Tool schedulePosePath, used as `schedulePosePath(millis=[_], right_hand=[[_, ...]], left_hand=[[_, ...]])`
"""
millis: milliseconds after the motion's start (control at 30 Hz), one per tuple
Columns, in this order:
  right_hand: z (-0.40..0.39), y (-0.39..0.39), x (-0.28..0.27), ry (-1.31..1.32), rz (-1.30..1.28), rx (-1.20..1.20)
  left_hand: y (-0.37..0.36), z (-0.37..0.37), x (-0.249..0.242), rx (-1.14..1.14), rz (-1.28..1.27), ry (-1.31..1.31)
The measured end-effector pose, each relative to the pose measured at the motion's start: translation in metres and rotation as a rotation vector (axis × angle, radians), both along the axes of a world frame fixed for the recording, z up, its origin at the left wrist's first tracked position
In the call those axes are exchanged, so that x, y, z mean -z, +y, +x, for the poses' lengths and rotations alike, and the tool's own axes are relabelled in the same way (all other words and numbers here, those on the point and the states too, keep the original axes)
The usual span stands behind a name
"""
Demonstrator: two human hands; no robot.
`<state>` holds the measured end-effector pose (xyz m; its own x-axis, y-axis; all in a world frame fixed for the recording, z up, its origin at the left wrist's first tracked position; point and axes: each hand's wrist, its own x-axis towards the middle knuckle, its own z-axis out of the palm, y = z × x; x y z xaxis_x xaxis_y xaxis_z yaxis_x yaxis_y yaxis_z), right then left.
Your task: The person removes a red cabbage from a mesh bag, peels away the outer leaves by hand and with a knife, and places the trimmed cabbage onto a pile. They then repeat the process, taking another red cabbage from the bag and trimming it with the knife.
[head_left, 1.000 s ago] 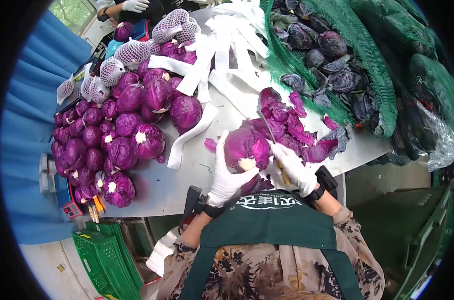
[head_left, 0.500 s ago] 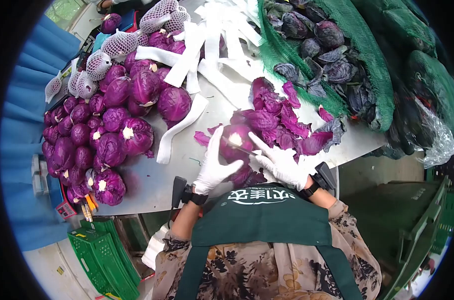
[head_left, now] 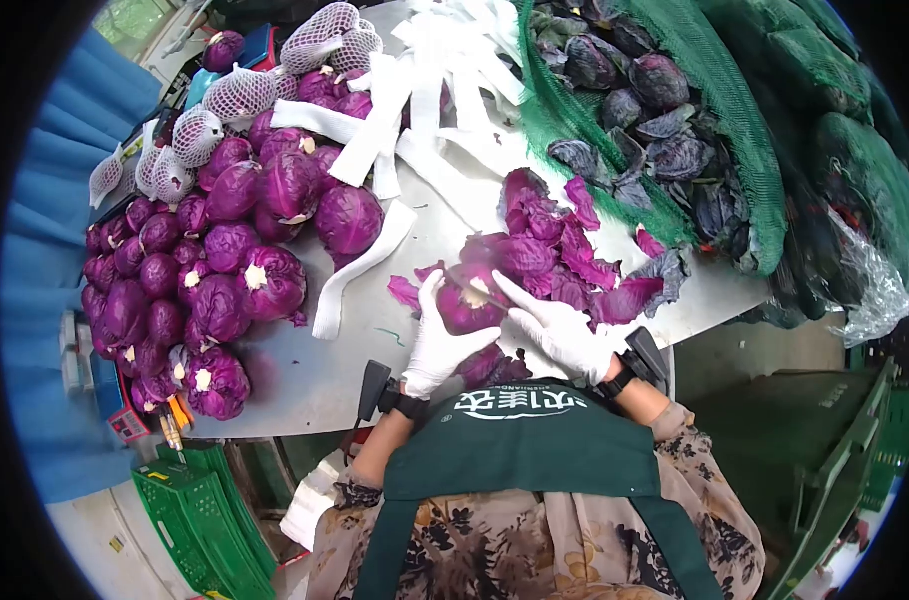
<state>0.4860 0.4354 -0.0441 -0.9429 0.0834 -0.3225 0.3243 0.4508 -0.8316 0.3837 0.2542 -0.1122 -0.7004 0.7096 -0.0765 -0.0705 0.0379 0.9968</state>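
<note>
Gloved in white, my left hand (head_left: pixel 442 345) curves round the left side of a purple cabbage (head_left: pixel 468 312) whose pale stem end faces up. My right hand (head_left: pixel 557 332) is closed on a knife (head_left: pixel 491 296), its thin blade blurred across the cabbage's stem end and its handle mostly hidden by the fingers. Loose purple leaves (head_left: pixel 571 250) lie just beyond the cabbage, and more leaves (head_left: pixel 486 368) lie between my hands and the apron.
A pile of purple cabbages (head_left: pixel 224 250) covers the table's left side, some in white foam nets (head_left: pixel 239 92). White foam sleeves (head_left: pixel 424 85) lie at the back. A green mesh sack (head_left: pixel 764 150) of dark cabbages stands right. Green crates (head_left: pixel 199 515) are below left.
The knife blade has shifted over the stem end, and my right hand has moved slightly down and left. My left hand has moved slightly right and lower around the cabbage.
</note>
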Motion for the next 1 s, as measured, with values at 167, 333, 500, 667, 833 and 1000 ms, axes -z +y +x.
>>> schedulePosePath(millis=[167,333,500,667,833,1000], right_hand=[[0.014,-0.004,0.012,0.247,0.246,-0.064],[0.012,-0.004,-0.011,0.065,0.127,-0.040],[0.010,-0.005,0.009,0.160,0.342,-0.077],[-0.003,-0.013,-0.008,0.050,0.446,-0.070],[-0.009,-0.018,0.007,0.103,0.390,0.033],[-0.018,0.001,-0.020,0.033,0.520,-0.171]], left_hand=[[0.001,0.006,-0.006,-0.123,-0.206,0.187],[0.005,0.008,-0.014,-0.082,-0.213,0.226],[0.003,0.007,-0.020,-0.073,-0.255,0.201],[0.003,0.005,-0.018,-0.047,-0.223,0.167],[0.006,0.005,-0.023,-0.042,-0.253,0.259],[0.003,0.008,-0.027,0.008,-0.264,0.161]])
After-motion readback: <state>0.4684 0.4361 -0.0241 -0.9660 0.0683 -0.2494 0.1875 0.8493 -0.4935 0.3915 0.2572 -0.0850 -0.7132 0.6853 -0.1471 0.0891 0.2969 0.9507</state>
